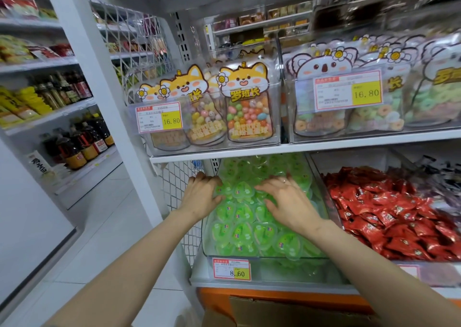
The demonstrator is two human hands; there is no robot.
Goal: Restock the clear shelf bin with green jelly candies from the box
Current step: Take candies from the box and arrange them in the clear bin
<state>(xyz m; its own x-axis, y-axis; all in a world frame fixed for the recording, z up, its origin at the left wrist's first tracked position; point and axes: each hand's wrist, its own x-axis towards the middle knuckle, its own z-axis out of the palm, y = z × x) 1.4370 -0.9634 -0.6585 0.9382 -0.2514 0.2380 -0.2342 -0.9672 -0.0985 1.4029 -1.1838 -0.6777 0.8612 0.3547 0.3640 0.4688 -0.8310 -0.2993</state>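
A clear shelf bin on the lower shelf holds a heap of green jelly candies in heart-shaped cups. My left hand lies on the left side of the heap, fingers bent over the candies near the bin's left wall. My right hand rests flat on the middle of the heap with its fingers spread. Neither hand plainly holds a candy. The top flaps of a cardboard box show at the bottom edge, under the shelf.
A bin of red wrapped candies stands to the right. Above, bins hold candy pouches with 16.80 price tags. A white wire mesh panel closes the shelf's left end. An aisle with bottles lies left.
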